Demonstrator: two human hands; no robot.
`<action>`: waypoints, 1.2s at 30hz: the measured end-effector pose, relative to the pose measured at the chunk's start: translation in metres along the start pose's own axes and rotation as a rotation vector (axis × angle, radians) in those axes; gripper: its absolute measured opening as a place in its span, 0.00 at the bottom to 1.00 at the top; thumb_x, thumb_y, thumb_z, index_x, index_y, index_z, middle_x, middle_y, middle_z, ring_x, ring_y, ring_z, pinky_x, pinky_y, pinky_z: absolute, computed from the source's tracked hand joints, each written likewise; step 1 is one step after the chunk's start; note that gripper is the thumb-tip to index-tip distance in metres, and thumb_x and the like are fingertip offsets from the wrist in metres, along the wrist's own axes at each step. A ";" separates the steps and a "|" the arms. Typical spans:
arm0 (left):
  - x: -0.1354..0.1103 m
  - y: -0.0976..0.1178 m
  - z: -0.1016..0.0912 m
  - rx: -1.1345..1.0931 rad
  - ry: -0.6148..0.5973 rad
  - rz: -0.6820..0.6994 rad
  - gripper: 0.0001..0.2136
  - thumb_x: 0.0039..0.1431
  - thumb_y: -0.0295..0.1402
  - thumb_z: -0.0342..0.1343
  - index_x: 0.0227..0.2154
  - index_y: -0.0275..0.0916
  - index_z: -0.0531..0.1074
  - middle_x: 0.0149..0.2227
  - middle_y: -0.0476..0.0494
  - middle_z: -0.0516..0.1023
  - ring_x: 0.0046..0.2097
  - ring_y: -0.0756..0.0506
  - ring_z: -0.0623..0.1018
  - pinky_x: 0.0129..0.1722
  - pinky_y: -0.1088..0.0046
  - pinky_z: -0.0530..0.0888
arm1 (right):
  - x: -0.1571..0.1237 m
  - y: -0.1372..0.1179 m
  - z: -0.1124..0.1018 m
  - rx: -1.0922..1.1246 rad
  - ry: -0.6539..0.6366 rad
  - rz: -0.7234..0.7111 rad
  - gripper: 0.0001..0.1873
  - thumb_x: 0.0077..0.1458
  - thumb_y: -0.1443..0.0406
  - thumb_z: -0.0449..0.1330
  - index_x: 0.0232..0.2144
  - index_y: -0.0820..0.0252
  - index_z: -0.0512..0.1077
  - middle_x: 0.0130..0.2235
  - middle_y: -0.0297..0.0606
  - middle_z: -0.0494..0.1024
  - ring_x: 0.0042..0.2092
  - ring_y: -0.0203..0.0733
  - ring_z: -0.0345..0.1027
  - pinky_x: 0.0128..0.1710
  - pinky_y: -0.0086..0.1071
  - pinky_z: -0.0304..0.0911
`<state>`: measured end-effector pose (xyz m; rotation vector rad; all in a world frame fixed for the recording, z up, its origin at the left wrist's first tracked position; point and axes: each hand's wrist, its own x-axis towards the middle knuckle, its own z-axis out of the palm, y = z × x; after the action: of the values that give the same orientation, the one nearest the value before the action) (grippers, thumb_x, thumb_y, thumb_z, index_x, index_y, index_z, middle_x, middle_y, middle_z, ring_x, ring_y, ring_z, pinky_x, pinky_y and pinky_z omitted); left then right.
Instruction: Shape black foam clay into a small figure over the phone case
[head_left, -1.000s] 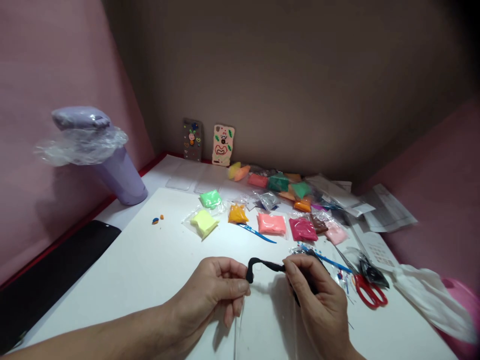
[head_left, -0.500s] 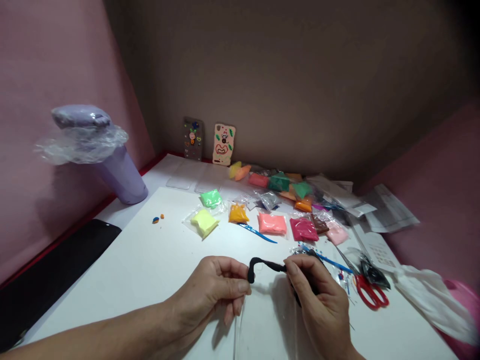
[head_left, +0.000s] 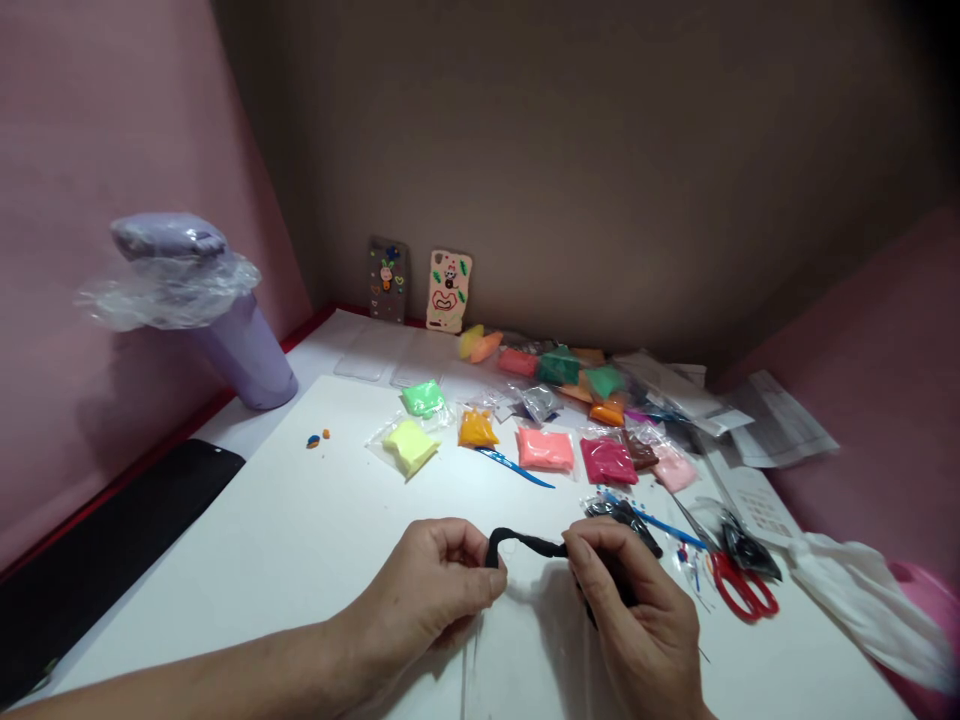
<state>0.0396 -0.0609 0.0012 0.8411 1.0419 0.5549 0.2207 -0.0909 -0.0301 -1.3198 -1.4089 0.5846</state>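
left hand (head_left: 439, 590): lower centre of frame. fingers (head_left: 487, 580) closed in a pinch on the left end of the black clay strip (head_left: 529, 544). forearm enters from the lower left corner.
right hand (head_left: 637, 610): just right of lower centre. fingers closed on the strip's right end. what the palm covers cannot be told.
black clay strip: stretched nearly level between the two hands, left end bent downward at the pinch. held clear of the white surface (head_left: 300, 520), with a shadow under it.
clay bags: row across mid-frame beyond the hands, left to right: yellow bag (head_left: 409, 445), green bag (head_left: 424, 397) behind it, orange bag (head_left: 476, 428), salmon bag (head_left: 545, 448), magenta bag (head_left: 607, 460). more bags heaped behind them toward the wall.
blue tool (head_left: 517, 468): flat on the surface, just below the orange and salmon bags.
red scissors (head_left: 739, 585): flat, right of the right hand, not touching it.
purple tumbler (head_left: 244, 345): left of frame, top wrapped in clear plastic.
phone cases (head_left: 448, 290): two, propped upright against the back wall, upper centre.
black mat (head_left: 112, 540): lower left edge.
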 end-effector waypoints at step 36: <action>0.005 0.004 0.003 0.225 -0.078 0.220 0.07 0.48 0.33 0.60 0.27 0.33 0.74 0.22 0.51 0.69 0.25 0.52 0.65 0.27 0.75 0.61 | -0.005 -0.006 0.002 0.054 -0.212 -0.135 0.06 0.60 0.67 0.51 0.35 0.57 0.68 0.30 0.35 0.70 0.29 0.36 0.64 0.27 0.29 0.60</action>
<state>0.0441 -0.0554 0.0023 1.1765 0.9570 0.5917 0.2151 -0.0963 -0.0270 -1.1359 -1.6292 0.6819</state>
